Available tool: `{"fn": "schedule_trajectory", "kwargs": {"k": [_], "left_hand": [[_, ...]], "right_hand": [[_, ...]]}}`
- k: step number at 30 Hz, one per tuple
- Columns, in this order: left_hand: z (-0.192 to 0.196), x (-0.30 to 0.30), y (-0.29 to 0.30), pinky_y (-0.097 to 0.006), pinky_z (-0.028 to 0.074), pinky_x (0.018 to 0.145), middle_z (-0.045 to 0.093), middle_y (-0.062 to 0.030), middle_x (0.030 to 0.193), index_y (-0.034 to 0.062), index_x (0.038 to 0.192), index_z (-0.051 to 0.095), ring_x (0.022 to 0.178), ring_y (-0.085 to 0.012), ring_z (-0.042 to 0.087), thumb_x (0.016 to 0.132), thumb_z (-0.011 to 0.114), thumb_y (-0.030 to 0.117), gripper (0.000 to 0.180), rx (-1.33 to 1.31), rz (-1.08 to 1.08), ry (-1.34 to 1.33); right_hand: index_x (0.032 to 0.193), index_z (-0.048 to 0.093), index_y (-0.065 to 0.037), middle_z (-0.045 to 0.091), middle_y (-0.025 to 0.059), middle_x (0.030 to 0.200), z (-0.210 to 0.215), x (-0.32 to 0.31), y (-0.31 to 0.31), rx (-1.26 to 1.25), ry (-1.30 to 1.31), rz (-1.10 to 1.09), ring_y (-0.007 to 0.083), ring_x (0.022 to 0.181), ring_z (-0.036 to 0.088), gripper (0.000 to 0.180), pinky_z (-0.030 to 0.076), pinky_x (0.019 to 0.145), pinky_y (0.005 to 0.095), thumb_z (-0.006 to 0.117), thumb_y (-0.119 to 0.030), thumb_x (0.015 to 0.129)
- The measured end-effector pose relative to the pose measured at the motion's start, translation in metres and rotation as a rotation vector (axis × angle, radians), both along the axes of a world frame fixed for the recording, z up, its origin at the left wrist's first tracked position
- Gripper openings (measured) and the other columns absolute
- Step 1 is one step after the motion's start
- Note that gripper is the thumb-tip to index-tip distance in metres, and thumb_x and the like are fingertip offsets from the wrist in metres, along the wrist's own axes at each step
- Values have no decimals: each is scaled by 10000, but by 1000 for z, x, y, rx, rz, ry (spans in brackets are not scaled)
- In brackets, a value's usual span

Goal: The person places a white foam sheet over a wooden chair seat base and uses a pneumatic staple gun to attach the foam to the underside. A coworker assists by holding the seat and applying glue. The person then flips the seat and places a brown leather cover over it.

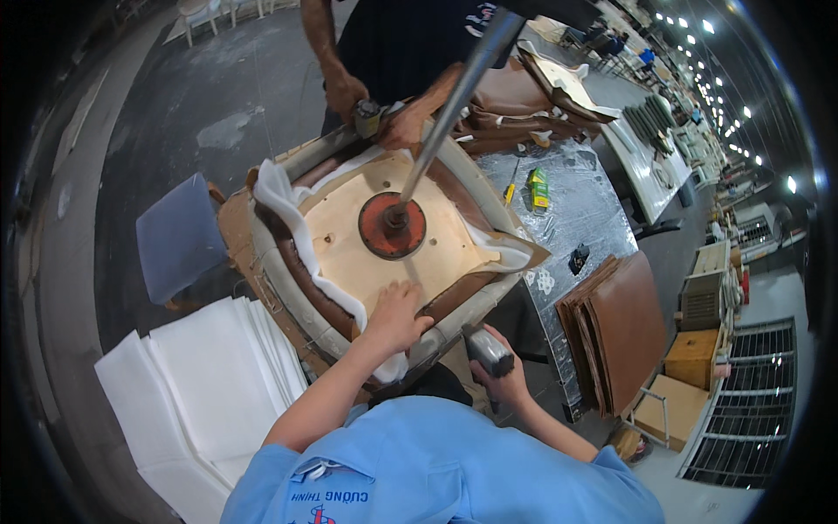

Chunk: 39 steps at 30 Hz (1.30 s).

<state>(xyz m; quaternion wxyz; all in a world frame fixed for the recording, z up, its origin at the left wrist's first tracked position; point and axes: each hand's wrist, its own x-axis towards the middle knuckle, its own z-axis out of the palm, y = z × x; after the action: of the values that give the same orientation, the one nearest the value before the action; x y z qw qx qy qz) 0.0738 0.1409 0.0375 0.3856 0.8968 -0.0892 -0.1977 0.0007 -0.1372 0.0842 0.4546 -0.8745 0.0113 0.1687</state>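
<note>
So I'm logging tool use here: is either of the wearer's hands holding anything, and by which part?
The right hand grips a grey stapler-like tool around its body. The left hand holds nothing; it presses flat on the upturned seat's wooden base.

Left hand (pixel 394 316) flat on seat base (pixel 349 236); right hand (pixel 499 377) gripping probably stapler (pixel 487 349).
</note>
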Motion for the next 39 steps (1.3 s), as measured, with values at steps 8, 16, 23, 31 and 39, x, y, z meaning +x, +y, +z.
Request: {"fn": "schedule_trajectory", "kwargs": {"k": [8, 16, 23, 31, 39], "left_hand": [[7, -21, -94, -534, 364, 1289, 341, -353, 1712, -54, 1643, 394, 1569, -522, 382, 923, 852, 312, 928, -123, -100, -240], [-19, -22, -127, -582, 339, 1291, 416, -301, 1696, -46, 1651, 401, 1561, -514, 402, 888, 828, 196, 907, 158, -29, -341], [-18, -15, -146, -593, 359, 1276, 465, -349, 1648, -71, 1598, 464, 1509, -551, 462, 916, 771, 171, 786, 353, -19, -356], [-7, 2, -156, -561, 338, 1296, 558, -232, 1606, 13, 1523, 562, 1519, -406, 508, 884, 798, 205, 708, 527, -22, -307], [1, 1, -164, -542, 322, 1313, 568, -194, 1605, 50, 1487, 610, 1527, -374, 508, 913, 775, 235, 625, 600, -24, -234]], "right_hand": [[1595, 582, -191, 673, 172, 1458, -38, -51, -88, -155, 53, -273, 338, 1360, 666, 805, 521, 1135, 453, 935, -269, 875], [1380, 733, -86, 810, 170, 1185, -101, 29, -204, -87, 101, -530, 341, 1141, 764, 579, 577, 1015, 445, 942, -212, 854], [1122, 784, -24, 774, 60, 900, -174, 175, -317, 298, 313, -747, 170, 696, 691, 315, 556, 618, 365, 926, -35, 841], [1143, 753, 2, 772, 93, 983, -253, 328, -406, 317, 509, -822, 234, 788, 718, 311, 589, 691, 414, 893, -18, 866], [1167, 741, -13, 748, 97, 950, -307, 412, -456, 425, 650, -750, 279, 735, 710, 279, 567, 607, 430, 863, -48, 918]]}}
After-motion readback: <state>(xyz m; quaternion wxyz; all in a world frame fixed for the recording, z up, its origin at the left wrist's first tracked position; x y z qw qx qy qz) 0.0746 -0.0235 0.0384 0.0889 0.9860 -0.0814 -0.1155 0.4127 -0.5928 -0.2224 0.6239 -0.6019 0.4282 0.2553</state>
